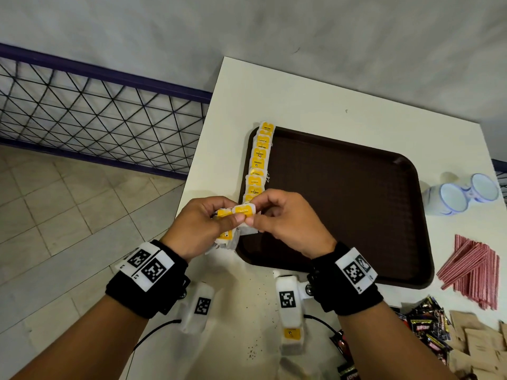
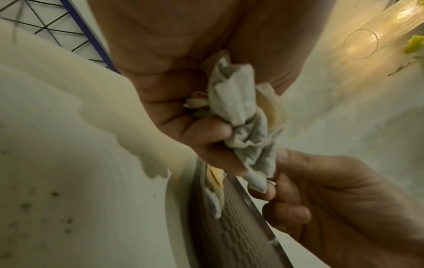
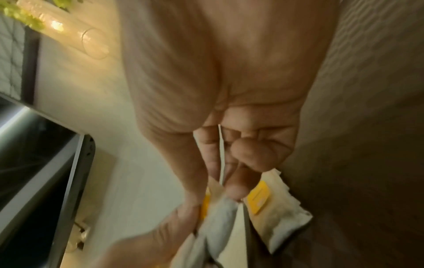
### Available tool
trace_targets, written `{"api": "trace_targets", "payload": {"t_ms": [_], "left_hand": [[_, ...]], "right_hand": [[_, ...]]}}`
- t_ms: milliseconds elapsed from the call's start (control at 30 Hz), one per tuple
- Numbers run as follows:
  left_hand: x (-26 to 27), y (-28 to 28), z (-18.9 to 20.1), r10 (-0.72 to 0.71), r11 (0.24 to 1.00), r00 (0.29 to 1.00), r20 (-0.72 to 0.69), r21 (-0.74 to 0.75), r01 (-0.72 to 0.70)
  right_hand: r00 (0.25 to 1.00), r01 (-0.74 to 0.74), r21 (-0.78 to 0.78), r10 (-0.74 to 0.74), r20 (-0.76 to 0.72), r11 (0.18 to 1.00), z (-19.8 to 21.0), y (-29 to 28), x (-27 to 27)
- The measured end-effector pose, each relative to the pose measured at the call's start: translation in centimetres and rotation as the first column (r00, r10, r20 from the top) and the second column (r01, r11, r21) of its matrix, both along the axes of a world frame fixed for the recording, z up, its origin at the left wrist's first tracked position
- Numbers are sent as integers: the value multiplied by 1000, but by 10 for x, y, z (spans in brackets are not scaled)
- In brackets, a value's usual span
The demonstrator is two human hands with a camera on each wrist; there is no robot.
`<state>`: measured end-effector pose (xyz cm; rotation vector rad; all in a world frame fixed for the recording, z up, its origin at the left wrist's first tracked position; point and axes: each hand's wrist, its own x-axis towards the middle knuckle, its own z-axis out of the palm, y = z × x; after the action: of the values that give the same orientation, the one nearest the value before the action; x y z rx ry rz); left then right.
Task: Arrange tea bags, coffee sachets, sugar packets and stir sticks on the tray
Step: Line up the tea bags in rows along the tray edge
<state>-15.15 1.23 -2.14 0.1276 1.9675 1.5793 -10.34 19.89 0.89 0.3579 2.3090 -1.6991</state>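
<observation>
A dark brown tray (image 1: pixel 343 209) lies on the white table (image 1: pixel 301 100). A row of yellow-tagged tea bags (image 1: pixel 259 160) runs along its left rim. My left hand (image 1: pixel 203 229) grips a bunch of tea bags (image 1: pixel 226 237) over the tray's near left corner; the left wrist view shows the crumpled tea bags (image 2: pixel 238 116) in its curled fingers. My right hand (image 1: pixel 277 218) pinches one yellow-tagged tea bag (image 1: pixel 244 209) at the top of that bunch. In the right wrist view the fingertips (image 3: pixel 234 190) pinch the tea bag (image 3: pixel 220 217) beside the tray (image 3: pixel 367 163).
Red-striped stir sticks (image 1: pixel 472 270) lie right of the tray. Black coffee sachets (image 1: pixel 428 322) and brown sugar packets (image 1: pixel 477 344) are heaped at the near right. Two blue-white cups (image 1: pixel 461 193) lie at the right edge. A loose tea bag (image 1: pixel 290 338) sits near me. A wire railing (image 1: pixel 96 111) stands left.
</observation>
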Motion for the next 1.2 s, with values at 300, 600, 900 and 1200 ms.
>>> {"api": "trace_targets", "payload": {"t_ms": [300, 600, 900, 1200], "left_hand": [[4, -9, 1, 130, 991, 986, 100, 10, -132], [12, -17, -6, 216, 962, 895, 391, 75, -264], [12, -15, 1, 204, 966, 867, 454, 51, -254], [12, -14, 5, 201, 963, 851, 485, 64, -264]], "right_hand": [[989, 99, -42, -94, 110, 994, -7, 11, 5], [959, 120, -39, -106, 264, 992, -24, -5, 4], [943, 167, 173, -208, 259, 971, -31, -13, 3], [953, 161, 243, -215, 215, 957, -25, -11, 8]]}}
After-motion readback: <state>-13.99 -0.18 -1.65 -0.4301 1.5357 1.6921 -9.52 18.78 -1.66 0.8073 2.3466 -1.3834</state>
